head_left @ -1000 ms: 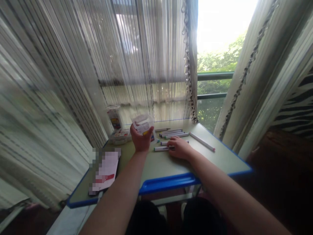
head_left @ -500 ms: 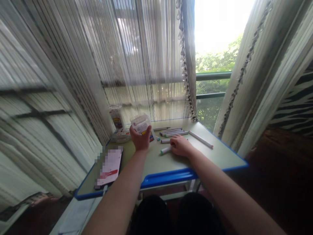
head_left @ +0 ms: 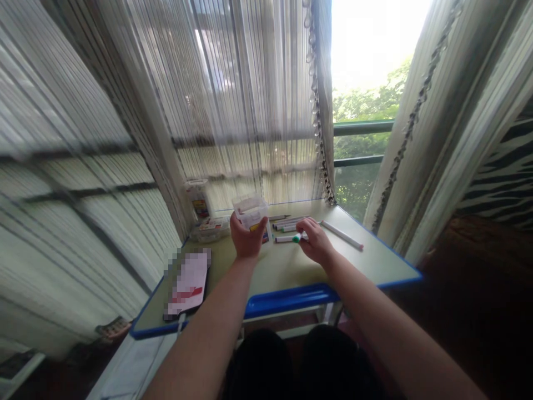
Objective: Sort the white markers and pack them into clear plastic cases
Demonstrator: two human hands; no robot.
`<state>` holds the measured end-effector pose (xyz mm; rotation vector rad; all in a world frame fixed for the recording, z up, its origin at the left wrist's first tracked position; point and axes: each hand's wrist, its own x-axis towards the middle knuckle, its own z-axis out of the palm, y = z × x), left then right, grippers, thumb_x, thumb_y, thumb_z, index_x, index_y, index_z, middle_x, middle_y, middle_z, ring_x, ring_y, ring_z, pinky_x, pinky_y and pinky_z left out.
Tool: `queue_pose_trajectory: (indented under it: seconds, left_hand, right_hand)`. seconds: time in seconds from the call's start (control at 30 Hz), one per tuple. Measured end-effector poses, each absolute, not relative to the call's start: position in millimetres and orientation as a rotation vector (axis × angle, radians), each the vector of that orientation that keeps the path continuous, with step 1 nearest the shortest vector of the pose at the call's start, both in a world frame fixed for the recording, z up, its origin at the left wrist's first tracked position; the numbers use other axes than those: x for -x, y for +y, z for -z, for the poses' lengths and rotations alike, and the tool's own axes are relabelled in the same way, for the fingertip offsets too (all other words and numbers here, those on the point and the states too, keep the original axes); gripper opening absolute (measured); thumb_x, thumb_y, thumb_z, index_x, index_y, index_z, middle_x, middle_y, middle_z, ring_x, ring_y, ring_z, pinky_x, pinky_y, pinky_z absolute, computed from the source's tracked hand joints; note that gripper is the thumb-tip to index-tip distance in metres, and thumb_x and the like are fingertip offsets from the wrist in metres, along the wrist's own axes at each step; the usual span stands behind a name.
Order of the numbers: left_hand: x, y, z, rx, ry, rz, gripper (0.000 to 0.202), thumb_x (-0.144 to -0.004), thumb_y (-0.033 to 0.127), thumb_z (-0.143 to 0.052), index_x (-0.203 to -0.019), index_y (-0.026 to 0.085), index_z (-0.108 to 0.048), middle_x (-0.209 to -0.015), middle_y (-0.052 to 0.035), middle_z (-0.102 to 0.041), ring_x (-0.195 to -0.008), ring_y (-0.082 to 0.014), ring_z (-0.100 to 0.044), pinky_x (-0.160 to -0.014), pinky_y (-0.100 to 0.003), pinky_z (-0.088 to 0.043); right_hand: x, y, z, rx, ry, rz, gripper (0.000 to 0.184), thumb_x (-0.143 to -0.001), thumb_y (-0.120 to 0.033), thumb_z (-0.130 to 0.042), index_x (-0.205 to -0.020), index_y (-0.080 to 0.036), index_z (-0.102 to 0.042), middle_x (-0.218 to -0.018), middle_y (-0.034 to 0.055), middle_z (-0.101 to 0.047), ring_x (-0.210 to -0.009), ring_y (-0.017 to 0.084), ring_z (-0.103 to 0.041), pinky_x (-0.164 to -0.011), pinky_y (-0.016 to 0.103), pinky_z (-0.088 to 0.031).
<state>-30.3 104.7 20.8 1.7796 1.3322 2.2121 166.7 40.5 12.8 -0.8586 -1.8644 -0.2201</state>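
My left hand (head_left: 248, 239) is closed around a clear plastic box (head_left: 250, 210) with a coloured label, held just above the pale green desk (head_left: 283, 266). Beside it, my right hand (head_left: 314, 242) pinches a marker with a green cap (head_left: 297, 238), lifted a little off the desk with its cap pointing left toward the box. Several more markers (head_left: 289, 223) lie in a row behind my right hand. One long marker (head_left: 342, 235) rests alone to the right.
The desk has a blue rim (head_left: 287, 300) near me. A blurred card or phone (head_left: 188, 283) lies at the front left. A small bottle (head_left: 198, 200) and a clear lidded case (head_left: 210, 229) stand at the back left. Striped curtains (head_left: 125, 139) surround the desk; a window opens beyond.
My right hand picked a green-capped marker off the desk and raised it toward the box. My left hand turned the box more upright.
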Motion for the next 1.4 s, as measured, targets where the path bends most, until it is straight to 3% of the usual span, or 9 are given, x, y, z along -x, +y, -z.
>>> queue_pose_trajectory:
  seconds: [0.27, 0.43, 0.53, 0.77, 1.07, 1.4]
  left_hand:
    - [27, 98, -21, -1.876, 1.338, -2.204, 0.074, -0.058, 0.064, -0.070, -0.110, 0.015, -0.049, -0.099, -0.0105, -0.060, -0.095, -0.0265, -0.061, -0.085, -0.042, -0.050]
    - [24, 98, -20, -1.915, 1.328, -2.183, 0.076, -0.059, 0.064, -0.070, -0.112, 0.014, -0.049, -0.100, -0.0118, -0.060, -0.094, -0.0258, -0.062, -0.085, -0.041, -0.050]
    - [25, 98, -20, -1.920, 1.344, -2.167, 0.075, -0.059, 0.063, -0.070, -0.112, 0.015, -0.049, -0.100, -0.0111, -0.060, -0.093, -0.0256, -0.062, -0.085, -0.041, -0.050]
    - [24, 101, -20, -1.880, 1.378, -2.146, 0.076, -0.058, 0.063, -0.071, -0.112, 0.014, -0.049, -0.103, -0.0130, -0.060, -0.097, -0.0274, -0.061, -0.085, -0.041, -0.050]
    - [19, 102, -18, -1.934, 1.350, -2.123, 0.076, -0.058, 0.060, -0.073, -0.114, 0.015, -0.048, -0.106, -0.0128, -0.060, -0.099, -0.0265, -0.061, -0.088, -0.041, -0.049]
    - [26, 101, -20, -1.881, 1.417, -2.167, 0.074, -0.059, 0.062, -0.071, -0.113, 0.016, -0.049, -0.104, -0.0121, -0.060, -0.099, -0.0269, -0.060, -0.087, -0.041, -0.049]
  right_hand:
    - [-168, 42, -13, 0.956, -1.736, 0.409, 0.009, -0.078, -0.017, -0.045, -0.086, -0.021, -0.047, -0.079, 0.0050, -0.053, -0.078, 0.021, -0.049, -0.073, 0.035, -0.042]
    - [-181, 64, -9, 1.505, -1.760, 0.413, 0.022, -0.081, -0.015, -0.043, -0.093, -0.017, -0.061, -0.097, 0.0120, -0.061, -0.092, 0.025, -0.050, -0.084, 0.037, -0.040]
    - [-185, 77, -8, 1.764, -1.878, 0.222, 0.032, -0.078, -0.010, -0.045, -0.100, -0.020, -0.066, -0.113, 0.0091, -0.063, -0.105, 0.026, -0.050, -0.091, 0.038, -0.036]
    - [-187, 90, -7, 1.873, -1.933, 0.037, 0.045, -0.070, -0.009, -0.052, -0.106, -0.028, -0.070, -0.094, 0.0059, -0.071, -0.106, 0.028, -0.052, -0.090, 0.040, -0.035]
    - [-189, 94, 0, 1.785, -1.990, 0.035, 0.044, -0.076, -0.011, -0.054, -0.113, -0.031, -0.068, -0.114, 0.0040, -0.067, -0.109, 0.032, -0.049, -0.088, 0.043, -0.037]
    - [-186, 77, -18, 1.172, -1.831, 0.277, 0.027, -0.089, -0.025, -0.046, -0.111, -0.020, -0.061, -0.107, 0.0102, -0.064, -0.100, 0.024, -0.053, -0.090, 0.039, -0.042]
